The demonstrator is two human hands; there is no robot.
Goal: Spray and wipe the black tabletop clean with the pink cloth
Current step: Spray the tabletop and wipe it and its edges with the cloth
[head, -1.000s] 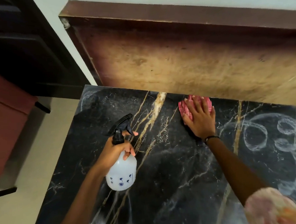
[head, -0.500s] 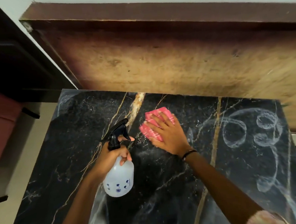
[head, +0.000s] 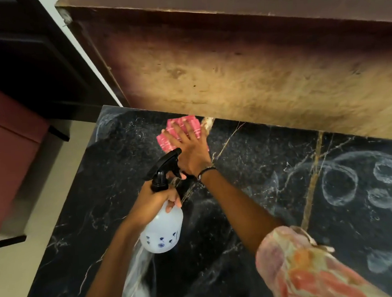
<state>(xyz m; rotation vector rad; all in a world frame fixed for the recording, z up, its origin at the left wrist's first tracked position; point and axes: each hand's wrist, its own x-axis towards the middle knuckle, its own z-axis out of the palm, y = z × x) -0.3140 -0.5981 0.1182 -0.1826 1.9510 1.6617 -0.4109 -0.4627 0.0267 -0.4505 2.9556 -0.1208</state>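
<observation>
Gripping the neck of a white spray bottle with a black trigger head, the left hand holds it above the black marble tabletop. Just right, the right hand presses flat, fingers spread, on the pink cloth at the tabletop's far edge, against a wooden panel.

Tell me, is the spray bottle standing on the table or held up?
Held up. The left hand wraps the spray bottle at its neck, tilted, base lifted off the black tabletop.
</observation>
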